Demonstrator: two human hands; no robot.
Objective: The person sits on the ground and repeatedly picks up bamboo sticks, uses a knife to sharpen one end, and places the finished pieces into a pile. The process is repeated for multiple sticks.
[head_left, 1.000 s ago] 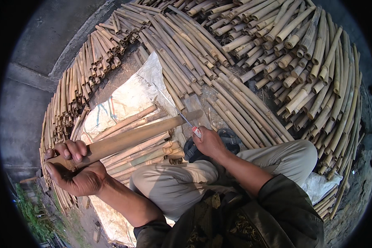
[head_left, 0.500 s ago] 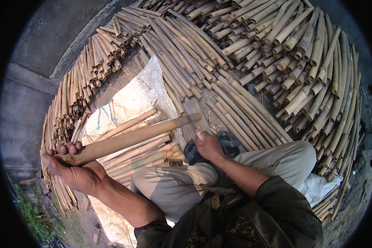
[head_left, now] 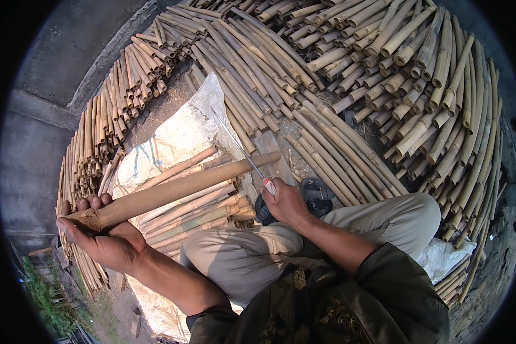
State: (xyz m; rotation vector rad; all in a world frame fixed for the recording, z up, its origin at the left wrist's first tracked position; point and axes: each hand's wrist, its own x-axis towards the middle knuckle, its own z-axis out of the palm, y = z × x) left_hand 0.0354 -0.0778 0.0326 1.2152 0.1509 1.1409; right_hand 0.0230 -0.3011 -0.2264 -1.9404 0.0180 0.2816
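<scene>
Pole (head_left: 178, 192): slants from the left fingers up to the right, its far end just beyond the blade, near the right fingers.
Left hand (head_left: 114, 247): fingers clamped on the pole's near end, fingertips over the far side, thumb by the end.
Right hand (head_left: 288, 204): fingers wrapped round a red-and-white handle (head_left: 269, 185).
Blade (head_left: 235, 140): runs up and left from the right fingers, across the pole near its far end; whether the edge bites, I cannot tell.
Loose poles (head_left: 192, 203): below the held pole, between both hands' fingers.
Sack (head_left: 183, 135): ahead of the left fingers.
Stroke: seems to be scraping or trimming the pole's surface.
Next move: likely calls for a steady left grip and a light, controlled pass.
</scene>
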